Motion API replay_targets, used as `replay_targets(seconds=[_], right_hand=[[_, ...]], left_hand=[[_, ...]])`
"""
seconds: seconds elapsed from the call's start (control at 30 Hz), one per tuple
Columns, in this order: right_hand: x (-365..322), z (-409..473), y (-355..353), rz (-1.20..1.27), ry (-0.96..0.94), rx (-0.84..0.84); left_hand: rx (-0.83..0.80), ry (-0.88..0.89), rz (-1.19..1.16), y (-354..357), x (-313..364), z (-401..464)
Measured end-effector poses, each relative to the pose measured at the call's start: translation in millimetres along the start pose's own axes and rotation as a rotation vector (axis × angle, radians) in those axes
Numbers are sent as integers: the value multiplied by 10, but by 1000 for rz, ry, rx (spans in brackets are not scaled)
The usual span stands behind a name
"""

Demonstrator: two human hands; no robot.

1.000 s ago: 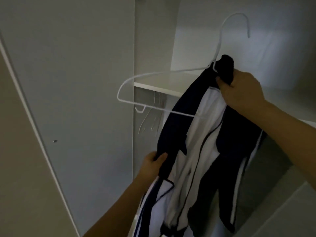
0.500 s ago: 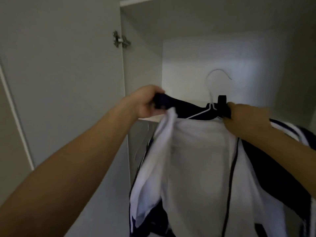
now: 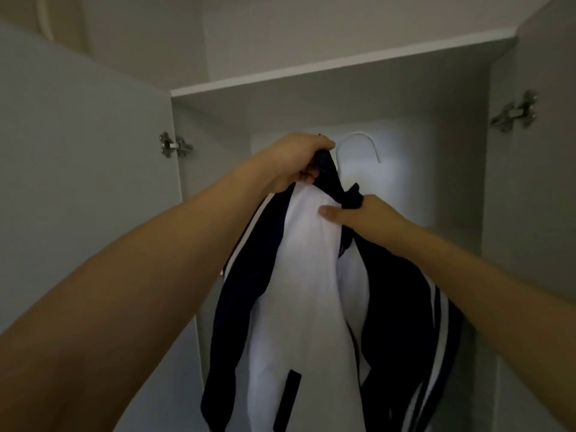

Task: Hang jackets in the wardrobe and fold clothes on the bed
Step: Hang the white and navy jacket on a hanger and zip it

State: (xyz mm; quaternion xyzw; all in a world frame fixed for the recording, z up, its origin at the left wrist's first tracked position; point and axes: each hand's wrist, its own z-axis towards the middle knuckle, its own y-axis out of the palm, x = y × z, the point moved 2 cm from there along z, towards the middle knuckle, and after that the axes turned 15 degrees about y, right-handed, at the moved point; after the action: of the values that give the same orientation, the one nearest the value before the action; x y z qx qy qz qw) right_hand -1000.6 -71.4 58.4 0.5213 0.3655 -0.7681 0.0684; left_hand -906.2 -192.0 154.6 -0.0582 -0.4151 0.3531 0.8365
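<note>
Item: jacket (image 3: 299, 275), navy and white, held up in front of the open wardrobe (image 3: 343, 85). It hangs from your two hands at the wardrobe's mouth, between the two open doors, its lower part dropping out of view at the bottom.

Left hand (image 3: 296, 160): your fingers are clenched round a bunch of the navy collar or shoulder fabric, lifted high near the wardrobe's upper edge.

Right hand (image 3: 361, 213): you are gripping dark fabric at the neck, thumb lying across the white panel. Whether the hanger's neck is also inside this grip cannot be told.

Hanger (image 3: 358, 145): white; only its hook shows, rising just behind and between your hands against the lit back wall. The shoulders of the hanger are hidden by cloth. No rail is visible, so whether the hook is on anything cannot be told.

Fittings: a hinge (image 3: 174, 146) on the left door, another hinge (image 3: 514, 113) on the right door.

Progress, as a judgement: this jacket looks to be mounted or nearly mounted on its hanger but not yet hung up. Hooking it, any further jackets and all folding on the bed appear to remain; the bed is not in view.
</note>
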Motion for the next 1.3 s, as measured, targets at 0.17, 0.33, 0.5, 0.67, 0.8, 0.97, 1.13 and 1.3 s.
replay_targets(seconds=[0.17, 0.33, 0.5, 0.67, 0.8, 0.97, 1.13, 1.3], right_hand=[[-229, 207, -6, 157, 26, 135], [-348, 270, 79, 298, 82, 140], [-400, 279, 243, 340, 105, 146], [-319, 212, 361, 344, 126, 180], [-200, 92, 411, 375, 114, 207], [-47, 32, 495, 412, 72, 255], [32, 50, 485, 403, 52, 293], [79, 64, 348, 423, 56, 301]], left_hand=[[189, 99, 31, -111, -76, -161], [517, 163, 88, 438, -1058, -1852], [-368, -931, -182, 1353, -2069, -2944], [-229, -841, 272, 1361, -2737, -3151], [10, -1030, 174, 1185, -2989, -3295], [-455, -1408, -219, 1464, -2890, -3627], [436, -918, -696, 1636, -2813, -3067], [637, -585, -123, 1353, -2793, -2633]])
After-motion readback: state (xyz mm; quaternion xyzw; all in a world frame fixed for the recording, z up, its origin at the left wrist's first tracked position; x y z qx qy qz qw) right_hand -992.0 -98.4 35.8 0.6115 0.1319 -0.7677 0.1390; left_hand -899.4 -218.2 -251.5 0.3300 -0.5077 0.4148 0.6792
